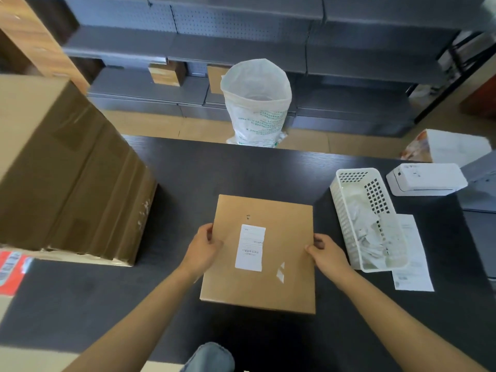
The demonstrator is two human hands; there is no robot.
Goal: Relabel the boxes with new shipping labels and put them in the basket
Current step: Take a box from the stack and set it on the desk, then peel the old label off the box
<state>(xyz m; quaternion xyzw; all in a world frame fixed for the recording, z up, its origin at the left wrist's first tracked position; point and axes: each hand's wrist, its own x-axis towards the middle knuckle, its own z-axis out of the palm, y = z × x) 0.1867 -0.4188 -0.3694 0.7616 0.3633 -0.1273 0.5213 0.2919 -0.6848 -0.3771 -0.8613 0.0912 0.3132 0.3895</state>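
Brown cardboard box lies flat on the black table, just in front of the person, with 1 white shipping label stuck near the middle of its top. The left hand grips the box's left edge, thumb on top and fingers curled under. The right hand grips the right edge the same way. Just right of the box stands a white perforated basket holding crumpled white paper, resting partly on a printed sheet. A white label printer sits behind it. A large carton stands at the left, and a lined bin beyond the table.
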